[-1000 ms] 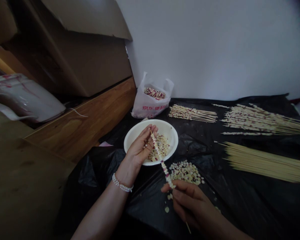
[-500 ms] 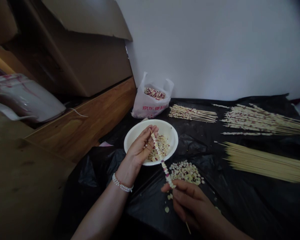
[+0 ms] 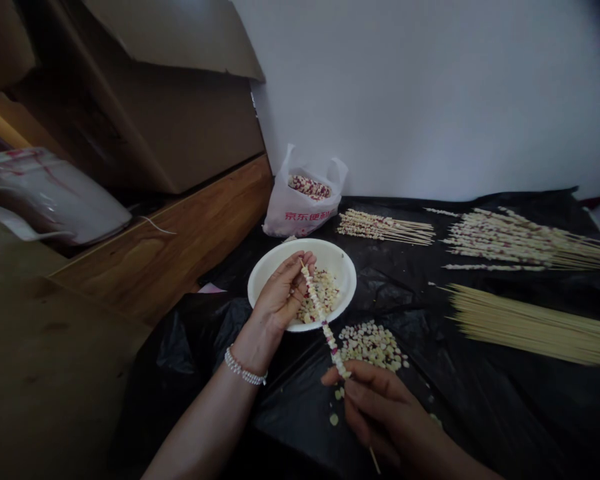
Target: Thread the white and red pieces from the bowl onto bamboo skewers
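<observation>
A thin stick strung with small cream and dark red pieces (image 3: 321,313) slants between my two hands. My right hand (image 3: 380,407) pinches it near its lower end, where bare stick sticks out below. Over the left side of a white bowl (image 3: 345,253), my left hand (image 3: 284,290) is cupped at the stick's upper tip, its fingers curled together; what lies between them is too small to make out. Loose pieces (image 3: 325,287) fill part of the bowl. Another heap of loose pieces (image 3: 373,343) lies on the black sheet just above my right hand.
Behind the bowl stands a white plastic bag (image 3: 303,207) with similar pieces. Filled sticks (image 3: 385,227) and a larger pile (image 3: 510,240) lie to the right, above bare sticks (image 3: 530,325). Cardboard boxes (image 3: 180,120) and a white container (image 3: 65,193) are at left.
Both hands and the stick are in nearly the same place. The fingers of my left hand have shifted slightly at the tip.
</observation>
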### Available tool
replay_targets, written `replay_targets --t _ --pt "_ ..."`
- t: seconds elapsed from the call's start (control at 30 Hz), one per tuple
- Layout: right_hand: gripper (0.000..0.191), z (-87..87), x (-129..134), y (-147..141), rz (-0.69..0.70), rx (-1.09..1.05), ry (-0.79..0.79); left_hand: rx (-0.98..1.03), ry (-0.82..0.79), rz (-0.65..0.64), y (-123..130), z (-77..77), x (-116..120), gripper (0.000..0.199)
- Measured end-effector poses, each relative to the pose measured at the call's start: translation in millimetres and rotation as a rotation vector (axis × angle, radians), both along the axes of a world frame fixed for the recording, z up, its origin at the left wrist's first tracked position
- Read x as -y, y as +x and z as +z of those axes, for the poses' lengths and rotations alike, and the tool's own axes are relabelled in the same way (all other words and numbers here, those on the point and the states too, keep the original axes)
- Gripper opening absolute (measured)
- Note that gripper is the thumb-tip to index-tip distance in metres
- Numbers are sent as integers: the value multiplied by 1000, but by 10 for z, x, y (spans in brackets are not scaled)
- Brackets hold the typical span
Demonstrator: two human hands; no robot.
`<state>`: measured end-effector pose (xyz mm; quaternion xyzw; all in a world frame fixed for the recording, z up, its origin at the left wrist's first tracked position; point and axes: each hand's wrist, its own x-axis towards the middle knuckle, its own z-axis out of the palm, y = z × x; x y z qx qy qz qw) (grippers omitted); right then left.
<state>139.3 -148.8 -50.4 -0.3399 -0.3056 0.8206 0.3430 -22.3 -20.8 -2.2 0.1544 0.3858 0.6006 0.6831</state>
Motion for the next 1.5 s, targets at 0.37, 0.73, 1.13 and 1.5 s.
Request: replay_targets --t 0.37,0.73,1.13,1.5 --pt "34 -3 6 5 33 -33 8 -98 -29 29 8 48 34 38" --pt "34 35 8 3 14 -79 -21 -100 -8 50 14 24 20 31" --pt "37 52 8 22 42 -30 19 -328 61 -2 -19 73 141 42" --pt "35 8 16 16 48 -11 22 -340 127 -14 -47 45 159 41"
